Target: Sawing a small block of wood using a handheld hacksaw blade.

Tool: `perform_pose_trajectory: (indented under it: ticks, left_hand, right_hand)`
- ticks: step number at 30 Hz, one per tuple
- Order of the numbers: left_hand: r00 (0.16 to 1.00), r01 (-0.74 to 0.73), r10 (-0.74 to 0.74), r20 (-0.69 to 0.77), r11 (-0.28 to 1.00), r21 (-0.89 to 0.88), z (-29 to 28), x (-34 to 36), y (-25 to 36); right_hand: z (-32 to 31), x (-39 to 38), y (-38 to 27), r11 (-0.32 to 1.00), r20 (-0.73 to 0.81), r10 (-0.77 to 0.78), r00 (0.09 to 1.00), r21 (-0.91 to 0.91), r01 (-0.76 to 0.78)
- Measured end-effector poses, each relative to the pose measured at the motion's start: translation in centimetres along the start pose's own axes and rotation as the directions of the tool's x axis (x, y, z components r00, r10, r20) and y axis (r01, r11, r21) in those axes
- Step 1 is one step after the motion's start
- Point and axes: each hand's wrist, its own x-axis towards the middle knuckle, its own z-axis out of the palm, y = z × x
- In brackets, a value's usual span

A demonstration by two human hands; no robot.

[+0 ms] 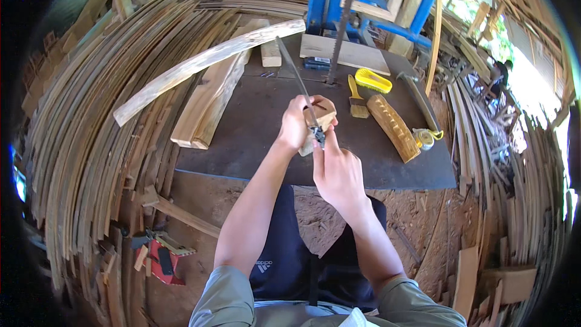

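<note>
Over the near middle of a dark work table (254,106), my left hand (293,126) is closed around a small pale wood block (319,118). The block has a dark slot or mark near its top. A long, narrow grey metal blade, like a file (295,72), passes across the block and points away to the upper left. My right hand (340,172) grips its dark near end, index finger stretched along it. The blade appears to lie against or just above the block; contact is hard to tell. My fingers cover part of the block.
An upright toothed saw blade (342,24) rises from the table before a blue machine frame (324,0). To the right lie a paintbrush (357,102), yellow brush (373,80), carved wood piece (393,128) and hammer (422,104). A long curved board (206,60) crosses planks at left.
</note>
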Motion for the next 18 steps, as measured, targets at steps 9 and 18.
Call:
perform_pose_trajectory:
  ticks: [9,18]
  left_hand:
    - [0.996,-0.072,0.072,-0.061,0.997,0.007,0.9,-0.4,0.1]
    - [0.975,-0.182,0.211,-0.077,0.944,0.276,-1.7,2.3,-4.4]
  right_hand:
    - [0.4,0.4,0.7,0.981,0.014,-0.072,0.997,0.182,0.069]
    - [1.2,0.1,-0.4,0.999,-0.012,-0.044,0.999,-0.009,0.044]
